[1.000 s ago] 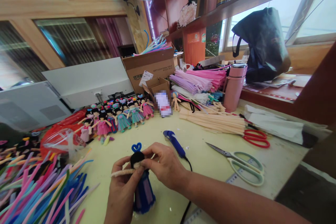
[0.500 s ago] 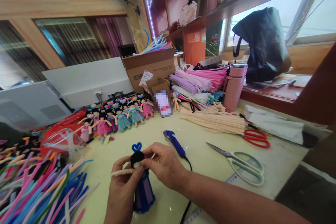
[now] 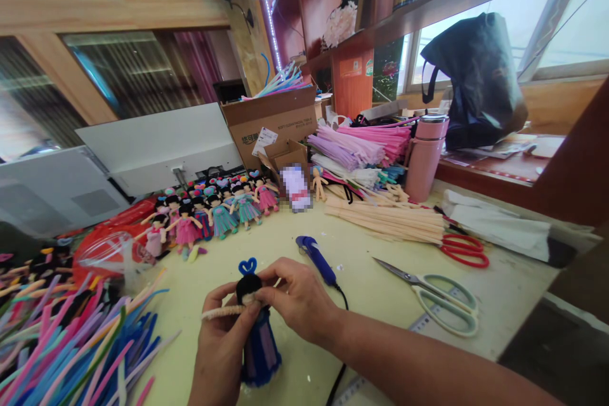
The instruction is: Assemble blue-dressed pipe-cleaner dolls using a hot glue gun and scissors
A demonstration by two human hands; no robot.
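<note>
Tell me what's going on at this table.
A person's left hand and right hand are both on a small doll with black hair and a blue striped dress, fingers close about its head. Finished-looking dolls stand massed behind. A blue corded tool and green-handled scissors lie on the table.

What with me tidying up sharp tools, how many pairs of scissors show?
2: a pale-green-handled pair across the ruler, and a red-handled pair beside the beige stems, its blades hidden. Others may be hidden under the piles.
</note>
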